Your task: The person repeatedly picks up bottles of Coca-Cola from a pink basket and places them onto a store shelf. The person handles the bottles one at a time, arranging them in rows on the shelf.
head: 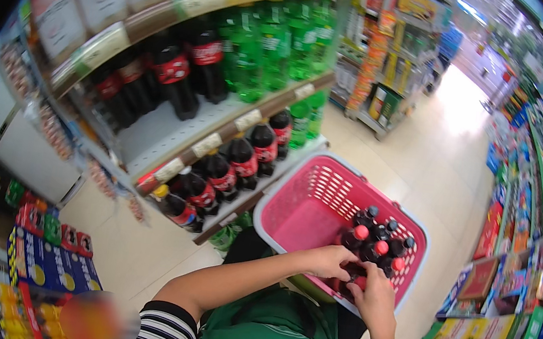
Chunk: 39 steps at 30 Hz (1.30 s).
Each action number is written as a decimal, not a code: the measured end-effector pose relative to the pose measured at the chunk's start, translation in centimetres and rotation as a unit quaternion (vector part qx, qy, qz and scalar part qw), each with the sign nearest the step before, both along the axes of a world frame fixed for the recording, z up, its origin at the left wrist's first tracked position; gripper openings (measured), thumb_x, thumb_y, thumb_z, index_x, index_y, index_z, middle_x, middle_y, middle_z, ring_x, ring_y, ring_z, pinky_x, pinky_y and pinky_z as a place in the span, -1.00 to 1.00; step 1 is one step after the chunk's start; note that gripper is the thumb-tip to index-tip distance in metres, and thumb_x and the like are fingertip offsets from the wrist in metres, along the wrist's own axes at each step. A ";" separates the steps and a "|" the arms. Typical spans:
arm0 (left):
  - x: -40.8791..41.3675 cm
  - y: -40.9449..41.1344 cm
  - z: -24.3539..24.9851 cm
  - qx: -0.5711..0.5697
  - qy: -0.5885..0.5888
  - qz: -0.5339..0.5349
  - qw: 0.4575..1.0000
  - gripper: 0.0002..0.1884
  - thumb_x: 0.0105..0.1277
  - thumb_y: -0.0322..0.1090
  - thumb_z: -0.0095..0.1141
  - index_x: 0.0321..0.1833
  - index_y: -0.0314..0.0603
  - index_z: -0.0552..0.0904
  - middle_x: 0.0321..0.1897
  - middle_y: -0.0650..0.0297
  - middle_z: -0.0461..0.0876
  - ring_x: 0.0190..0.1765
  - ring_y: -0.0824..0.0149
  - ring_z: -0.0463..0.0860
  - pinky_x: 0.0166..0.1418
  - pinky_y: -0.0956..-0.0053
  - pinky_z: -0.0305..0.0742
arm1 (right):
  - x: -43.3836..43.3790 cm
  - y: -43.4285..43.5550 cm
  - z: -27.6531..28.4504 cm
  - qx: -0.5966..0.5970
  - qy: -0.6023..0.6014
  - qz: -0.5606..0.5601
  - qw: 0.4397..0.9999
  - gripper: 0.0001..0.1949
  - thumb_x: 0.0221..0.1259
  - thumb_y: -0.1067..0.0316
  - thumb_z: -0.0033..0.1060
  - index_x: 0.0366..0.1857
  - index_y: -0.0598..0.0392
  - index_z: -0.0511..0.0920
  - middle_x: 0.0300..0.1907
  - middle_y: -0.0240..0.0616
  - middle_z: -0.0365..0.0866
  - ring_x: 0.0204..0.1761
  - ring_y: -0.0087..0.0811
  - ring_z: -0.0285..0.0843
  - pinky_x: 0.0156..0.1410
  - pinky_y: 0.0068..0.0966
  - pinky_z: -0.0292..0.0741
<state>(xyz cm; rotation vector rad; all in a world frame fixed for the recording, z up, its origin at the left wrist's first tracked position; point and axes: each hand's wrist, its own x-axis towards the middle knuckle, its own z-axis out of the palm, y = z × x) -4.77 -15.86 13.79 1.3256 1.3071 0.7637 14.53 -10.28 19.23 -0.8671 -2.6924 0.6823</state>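
A pink plastic shopping basket with a pale rim stands before me on the floor. Several dark cola bottles stand upright at its right end, some with red caps and some with dark ones. My left hand reaches over the near rim, its fingers bent down among the bottles nearest me. Close beside it, my right hand has thumb and fingers around the top of a red-capped bottle. The fingertips of both hands almost meet there. My fingers partly hide that bottle, and what the left hand grips is unclear.
A shelf rack to the left holds large cola bottles and green soda bottles. Stacked drink cartons stand at lower left. Packed goods shelves line the right. Tiled floor runs toward the bright entrance.
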 end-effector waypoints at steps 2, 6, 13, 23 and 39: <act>-2.9 -1.9 3.7 0.012 -0.034 0.067 0.997 -0.40 0.36 -0.37 0.30 0.42 -0.48 0.48 0.20 -0.10 0.67 0.23 0.11 0.68 0.35 0.27 0.57 | -2.1 -0.7 3.0 -0.001 0.031 0.021 0.999 -0.53 0.10 0.36 0.53 0.10 0.15 0.54 -0.06 0.02 0.70 -0.01 0.04 0.70 0.08 -0.16 0.60; -9.6 -6.8 9.8 0.148 -0.097 0.300 0.937 -0.63 0.46 -0.33 0.25 0.23 -0.40 0.63 -0.08 0.10 0.78 -0.10 0.31 0.76 0.01 0.46 0.68 | -7.6 -2.0 7.7 -0.006 0.095 0.116 0.989 -0.58 0.17 0.36 0.48 0.09 0.22 0.56 -0.06 0.04 0.70 -0.04 0.03 0.71 0.07 -0.21 0.60; -21.0 -16.7 16.0 0.340 -0.130 0.666 0.651 -0.87 0.42 -0.27 0.18 -0.23 -0.15 0.64 -0.44 0.34 0.65 -0.42 0.50 0.58 -0.32 0.56 0.45 | -20.4 -5.7 11.2 -0.078 0.220 0.333 0.914 -0.65 0.27 0.36 0.41 0.06 0.30 0.57 -0.07 0.08 0.72 -0.03 0.05 0.72 0.05 -0.19 0.64; -31.5 -19.0 14.9 0.436 -0.154 0.819 0.339 -0.59 0.41 -0.40 0.06 0.30 -0.30 0.48 0.08 0.20 0.59 0.03 0.34 0.53 0.19 0.43 0.41 | -39.4 -13.7 13.4 -0.136 0.359 0.421 0.822 -0.64 0.34 0.49 0.29 0.17 0.31 0.52 -0.02 0.14 0.74 0.04 -0.17 0.78 0.10 -0.35 0.68; -34.0 -22.1 15.6 0.495 -0.038 0.753 0.432 -0.66 0.53 -0.25 0.08 0.27 -0.19 0.64 0.15 0.33 0.63 0.12 0.43 0.54 0.26 0.47 0.37 | -57.1 -17.9 16.7 0.095 0.423 0.430 0.792 -0.65 0.42 0.17 0.08 0.13 0.11 0.61 0.19 -0.03 0.63 0.32 0.04 0.48 0.46 -0.10 0.33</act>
